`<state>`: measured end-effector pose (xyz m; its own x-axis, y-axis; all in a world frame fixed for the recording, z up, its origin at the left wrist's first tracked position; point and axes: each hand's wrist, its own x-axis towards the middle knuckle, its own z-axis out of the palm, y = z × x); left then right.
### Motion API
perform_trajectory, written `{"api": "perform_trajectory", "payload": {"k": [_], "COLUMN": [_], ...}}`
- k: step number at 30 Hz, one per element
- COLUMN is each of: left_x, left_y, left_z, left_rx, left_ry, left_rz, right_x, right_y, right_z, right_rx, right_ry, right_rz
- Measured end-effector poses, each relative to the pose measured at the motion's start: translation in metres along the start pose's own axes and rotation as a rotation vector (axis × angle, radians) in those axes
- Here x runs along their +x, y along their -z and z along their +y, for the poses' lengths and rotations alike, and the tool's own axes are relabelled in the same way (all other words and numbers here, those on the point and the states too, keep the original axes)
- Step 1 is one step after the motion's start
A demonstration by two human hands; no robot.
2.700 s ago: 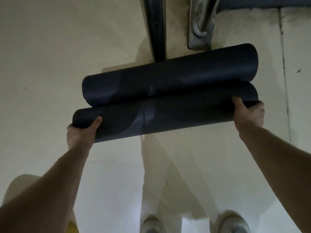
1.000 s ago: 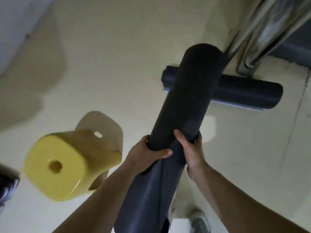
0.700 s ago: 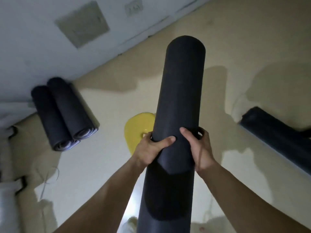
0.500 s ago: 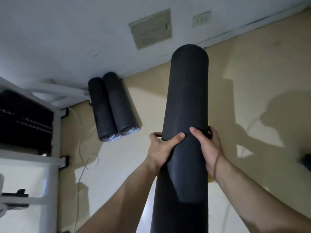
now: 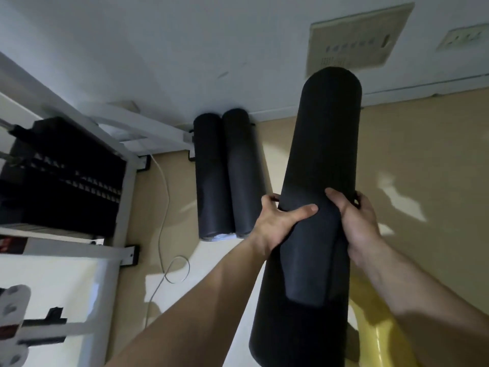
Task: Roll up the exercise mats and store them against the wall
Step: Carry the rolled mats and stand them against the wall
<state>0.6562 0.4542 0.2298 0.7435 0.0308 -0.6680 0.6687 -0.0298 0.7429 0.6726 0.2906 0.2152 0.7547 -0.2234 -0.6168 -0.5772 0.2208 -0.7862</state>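
Note:
I hold a rolled dark exercise mat (image 5: 317, 160) out in front of me, its far end pointing toward the wall (image 5: 185, 49). My left hand (image 5: 277, 221) grips its left side and my right hand (image 5: 357, 221) grips its right side, thumbs on top near the loose flap. Two more rolled dark mats (image 5: 225, 176) lie side by side on the floor with their far ends against the wall, to the left of the held mat.
A white-framed weight machine with black plates (image 5: 63, 176) stands at the left. A white cable (image 5: 164, 207) loops across the floor beside it. A yellow stool (image 5: 378, 337) sits low at the right. A panel and a socket are on the wall.
I have turned with the held mat from the spot by the metal posts toward the wall. The two stored mats have come nearer and more central; the yellow stool has dropped to the lower right.

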Motion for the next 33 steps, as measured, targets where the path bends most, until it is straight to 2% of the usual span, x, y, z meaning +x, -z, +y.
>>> {"api": "perform_trajectory", "payload": {"k": [6,13,19,23,28,33], "left_x": [0.162,0.345,0.452,0.487,0.479,0.469], "left_y": [0.002,0.000,-0.011,-0.012,-0.016,-0.004], "left_z": [0.016,-0.035,-0.074,-0.098,-0.097,-0.077], "left_rx": [-0.148,-0.166,-0.135,0.045,0.427,0.578], "left_ry": [0.125,0.165,0.215,0.246,-0.035,-0.105], "left_rz": [-0.035,0.037,0.087,0.194,0.342,0.342], "right_x": [0.167,0.341,0.442,0.475,0.475,0.464], "right_y": [-0.050,-0.098,-0.106,-0.116,-0.130,-0.149], "right_z": [-0.006,0.054,0.101,0.137,0.142,0.135], "right_rx": [-0.205,-0.375,-0.440,-0.570,-0.617,-0.655], "right_ry": [0.052,0.090,0.101,0.120,0.165,0.139], "right_rz": [-0.027,-0.047,-0.042,-0.039,-0.048,-0.066]}}
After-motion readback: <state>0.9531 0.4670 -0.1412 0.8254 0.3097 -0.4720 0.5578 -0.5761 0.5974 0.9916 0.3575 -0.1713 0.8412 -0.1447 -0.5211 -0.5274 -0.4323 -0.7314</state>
